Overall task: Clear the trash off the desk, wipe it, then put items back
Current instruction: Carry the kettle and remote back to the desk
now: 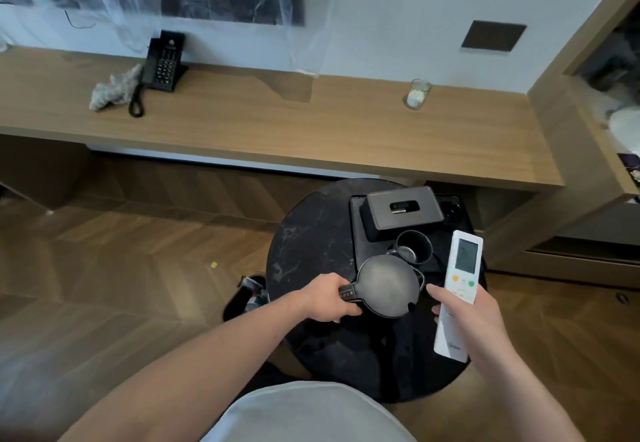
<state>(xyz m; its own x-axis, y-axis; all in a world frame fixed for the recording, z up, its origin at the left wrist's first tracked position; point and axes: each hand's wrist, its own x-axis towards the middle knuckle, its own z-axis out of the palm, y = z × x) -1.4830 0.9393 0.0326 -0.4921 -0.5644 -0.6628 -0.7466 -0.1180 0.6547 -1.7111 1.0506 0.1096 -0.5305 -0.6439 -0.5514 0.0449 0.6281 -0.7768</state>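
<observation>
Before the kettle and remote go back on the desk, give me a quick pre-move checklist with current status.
1. Left hand grips the kettle by its handle: ok.
2. Right hand holds the remote: ok.
3. Bare stretch of desk to set them on: ok.
4. Rag off the desk: not ok, it lies beside the phone.
5. Kettle empty: cannot tell, lid closed.
6. Cup clear of the kettle's lift path: cannot tell.
</observation>
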